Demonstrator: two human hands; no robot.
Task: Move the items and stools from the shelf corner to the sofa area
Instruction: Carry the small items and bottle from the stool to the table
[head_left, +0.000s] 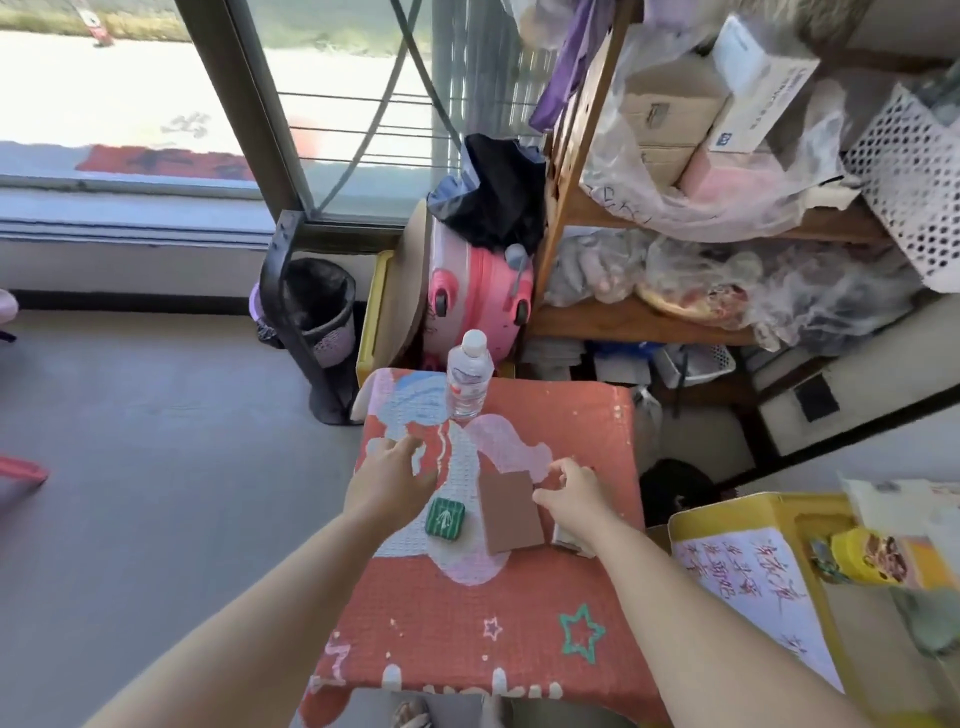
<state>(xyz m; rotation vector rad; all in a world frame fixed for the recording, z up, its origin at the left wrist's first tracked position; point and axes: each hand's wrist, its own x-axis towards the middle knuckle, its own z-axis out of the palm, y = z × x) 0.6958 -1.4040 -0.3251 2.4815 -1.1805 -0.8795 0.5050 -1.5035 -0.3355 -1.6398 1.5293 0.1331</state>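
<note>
Now your left hand (389, 483) rests slack on the cloth-covered stool (467, 623); I cannot tell if your right hand (571, 499) pinches the brown card (511, 512) lying there. It looks light and stiff, so take it by its long edges.

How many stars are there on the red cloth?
2. A small pink star sits on the near part of the red cloth, and a bigger green star is just to its right. More could be hidden where the cloth hangs over the edge.

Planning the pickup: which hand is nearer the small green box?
Left. The left hand rests just beside the small green box; the right hand is beyond the brown card.
</note>
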